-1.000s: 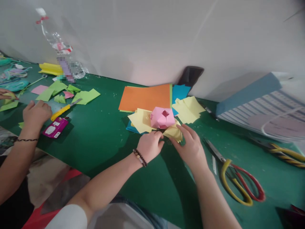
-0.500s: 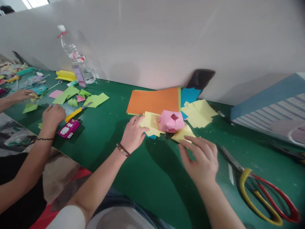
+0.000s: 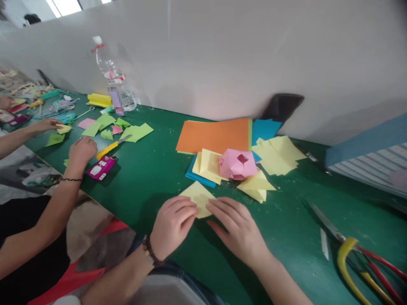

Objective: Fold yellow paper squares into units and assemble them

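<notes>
As L hand (image 3: 173, 226) & R hand (image 3: 238, 231) press yellow sq. paper (image 3: 199, 202), nearly touching, lower corner hidden

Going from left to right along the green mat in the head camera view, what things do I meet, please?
Yellow craft knife → pale yellow paper sheet → pink folded paper form → pale yellow paper pile → scissors with yellow and red handles

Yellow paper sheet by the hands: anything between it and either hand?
Nothing visible. The left hand and right hand both touch the yellow paper sheet directly, one from each side, on the green mat.
</notes>
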A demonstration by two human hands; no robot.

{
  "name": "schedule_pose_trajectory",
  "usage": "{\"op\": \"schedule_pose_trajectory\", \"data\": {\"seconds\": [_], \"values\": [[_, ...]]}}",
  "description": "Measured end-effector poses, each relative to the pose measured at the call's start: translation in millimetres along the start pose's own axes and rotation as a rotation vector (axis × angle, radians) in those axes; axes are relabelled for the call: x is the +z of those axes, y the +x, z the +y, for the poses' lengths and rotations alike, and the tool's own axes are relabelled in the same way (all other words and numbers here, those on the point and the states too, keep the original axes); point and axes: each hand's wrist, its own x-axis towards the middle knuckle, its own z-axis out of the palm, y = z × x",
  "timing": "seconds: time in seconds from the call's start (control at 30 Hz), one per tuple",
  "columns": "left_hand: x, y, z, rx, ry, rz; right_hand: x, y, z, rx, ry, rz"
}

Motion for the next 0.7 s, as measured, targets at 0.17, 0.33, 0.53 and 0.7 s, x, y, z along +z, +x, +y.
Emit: {"op": "schedule_pose_trajectory", "data": {"seconds": [0.17,0.33,0.53,0.7], "values": [[13.6,-27,6,-0.181,-0.041,-0.094,4,-7,-9,0.035,0.171,-0.139],[25.0,-31,-3,-0.262,-0.014,-0.135,9,-11,-10,0.230,0.185,-0.264],[20.4,-25,-12,-0.359,-0.091,-0.144,16,-10,-7,0.344,0.163,-0.234],[15.2,-27,-15,-0.309,-0.123,-0.172,10,-10,1,0.234,0.253,-0.252]]}}
